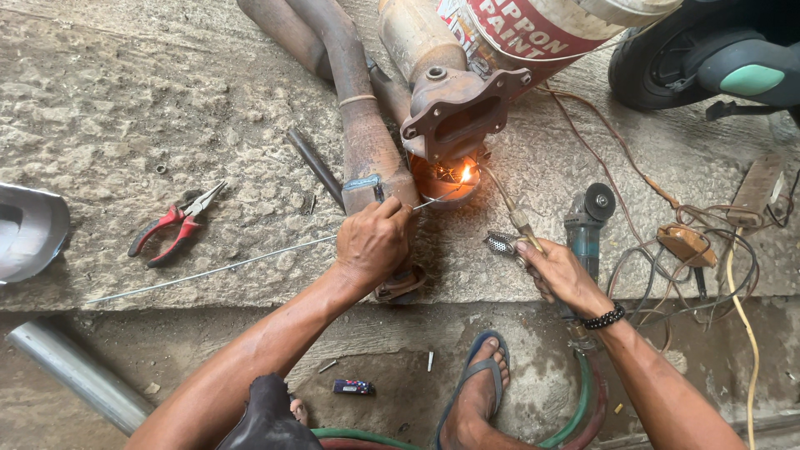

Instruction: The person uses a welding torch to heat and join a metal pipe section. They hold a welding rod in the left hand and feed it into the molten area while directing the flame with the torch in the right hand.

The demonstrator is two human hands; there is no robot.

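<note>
fingers, left hand (pixel 372 243): closed around a thin filler rod (pixel 208 271), pinched near its working end, hand at the centre of the frame resting against the rusty exhaust pipe (pixel 367 142)

fingers, right hand (pixel 560 272): wrapped around the handle of a gas torch (pixel 510 212), right of centre, with a beaded bracelet (pixel 604 317) on the wrist

flame: small bright orange glow (pixel 463 174) at the torch tip, just above centre, at the joint below the rusted flange (pixel 458 112)

rod axis: long and nearly level, running from the lower left of the frame up to the right, its tip passing beyond the left hand toward the glow

torch axis: slants from the right hand up and to the left, meeting the rod tip at the glowing spot

key relation: the joint lies up and right of the left fingers, up and left of the right fingers; the left hand is nearer to it

floor: rough concrete slab (pixel 125 100) carrying the pipes

nearby left: red-handled pliers (pixel 173 225) well apart from the hands, at middle left; a curved metal piece (pixel 29 229) at the left edge

nearby right: angle grinder (pixel 587 221) just beside the right hand, tangled cables (pixel 700 258) further right

bottom: a foot in a blue sandal (pixel 479 392), green hose (pixel 583 400), small lighter (pixel 353 387) on the lower ground
</note>
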